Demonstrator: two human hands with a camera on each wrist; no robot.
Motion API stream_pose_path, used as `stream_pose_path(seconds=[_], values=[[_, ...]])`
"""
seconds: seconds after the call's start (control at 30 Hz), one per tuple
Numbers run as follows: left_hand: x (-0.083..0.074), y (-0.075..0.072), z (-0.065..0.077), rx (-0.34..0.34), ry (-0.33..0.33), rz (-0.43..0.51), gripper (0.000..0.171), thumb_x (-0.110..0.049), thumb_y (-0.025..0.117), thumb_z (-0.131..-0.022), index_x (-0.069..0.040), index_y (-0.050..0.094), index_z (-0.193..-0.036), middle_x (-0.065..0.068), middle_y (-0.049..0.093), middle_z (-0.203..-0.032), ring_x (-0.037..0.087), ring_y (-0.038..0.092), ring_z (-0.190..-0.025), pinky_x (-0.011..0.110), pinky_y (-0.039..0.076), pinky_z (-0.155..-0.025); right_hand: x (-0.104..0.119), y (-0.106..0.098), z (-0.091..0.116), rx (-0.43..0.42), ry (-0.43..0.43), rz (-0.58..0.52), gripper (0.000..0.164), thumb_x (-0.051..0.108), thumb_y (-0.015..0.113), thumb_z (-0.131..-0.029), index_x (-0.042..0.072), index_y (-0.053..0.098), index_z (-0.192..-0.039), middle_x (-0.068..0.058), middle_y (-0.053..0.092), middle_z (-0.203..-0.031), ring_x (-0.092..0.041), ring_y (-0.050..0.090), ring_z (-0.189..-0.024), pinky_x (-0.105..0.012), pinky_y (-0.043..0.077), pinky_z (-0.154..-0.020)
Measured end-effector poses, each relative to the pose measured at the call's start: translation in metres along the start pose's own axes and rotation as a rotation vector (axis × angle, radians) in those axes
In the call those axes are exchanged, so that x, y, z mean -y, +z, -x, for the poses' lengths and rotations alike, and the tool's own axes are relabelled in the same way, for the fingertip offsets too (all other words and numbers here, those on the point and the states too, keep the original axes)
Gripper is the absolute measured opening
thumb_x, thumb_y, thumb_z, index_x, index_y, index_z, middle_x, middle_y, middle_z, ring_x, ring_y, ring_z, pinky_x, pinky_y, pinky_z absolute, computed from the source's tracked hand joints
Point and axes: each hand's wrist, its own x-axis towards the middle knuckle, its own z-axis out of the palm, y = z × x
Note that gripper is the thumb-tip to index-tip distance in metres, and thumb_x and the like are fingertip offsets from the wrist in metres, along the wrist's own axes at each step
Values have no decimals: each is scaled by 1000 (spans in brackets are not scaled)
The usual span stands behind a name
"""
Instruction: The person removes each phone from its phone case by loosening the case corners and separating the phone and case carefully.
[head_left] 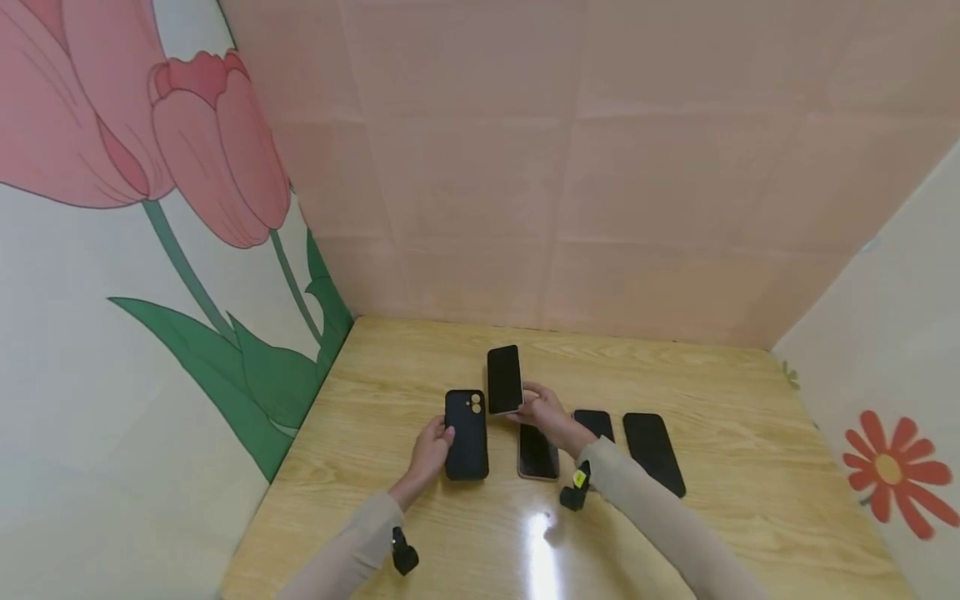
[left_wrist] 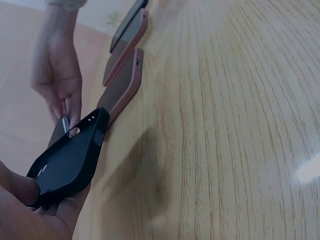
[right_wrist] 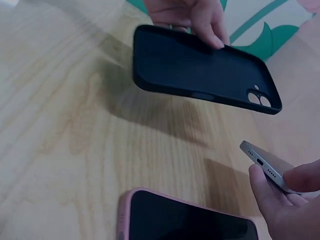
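Observation:
A dark phone case [head_left: 467, 442] with a camera cutout is held above the table by my left hand [head_left: 431, 450], its thumb over the edge. Seen in the right wrist view, the case [right_wrist: 195, 65] is hollow, with nothing inside. My right hand [head_left: 551, 417] grips a phone [head_left: 505, 379] by its lower end, black screen facing up. The right wrist view shows the charging port on the silvery edge of that phone [right_wrist: 267, 167]. Below the right hand lies a phone in a pink case [head_left: 538, 454], screen up.
Right of the pink-cased phone, another phone [head_left: 595, 423] lies partly hidden by the right forearm. A dark phone-shaped item [head_left: 654, 450] lies farther right. The wooden table [head_left: 360, 508] meets a tulip-printed wall [head_left: 217, 275] at left and a pink back wall [head_left: 562, 183].

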Motion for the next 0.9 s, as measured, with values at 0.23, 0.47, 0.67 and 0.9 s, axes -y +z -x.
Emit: stream_pose_path(seconds=[0.23,0.47,0.67,0.9], values=[[1,1,3,39,0,-18,41,-9,47,-103,11,46,-138,30,59,-124,40,60,-111,51,51,-92,1,-6,-14,-47,1,4,62,-16,38,-93,-10,17,-151,-41,43,-135,-37,62,-107,-50,45,-102],[3,3,5,71,-24,-44,42,-11,46,-104,12,44,-140,29,58,-127,40,59,-113,51,50,-93,3,-6,-25,-57,34,-7,63,-15,36,-95,-9,12,-153,-42,34,-141,-47,49,-124,-45,47,-100],[4,6,6,81,-12,-63,42,-10,47,-103,12,45,-139,30,57,-128,41,59,-113,52,50,-94,2,-4,-33,-64,44,2,63,-15,36,-95,-10,11,-153,-40,34,-141,-47,45,-127,-45,46,-102],[9,4,7,91,-16,-79,41,-9,47,-103,11,46,-138,30,57,-129,43,57,-117,55,47,-96,-2,2,-42,-62,49,-12,62,-16,34,-95,-11,10,-152,-41,33,-142,-48,42,-130,-45,45,-103]])
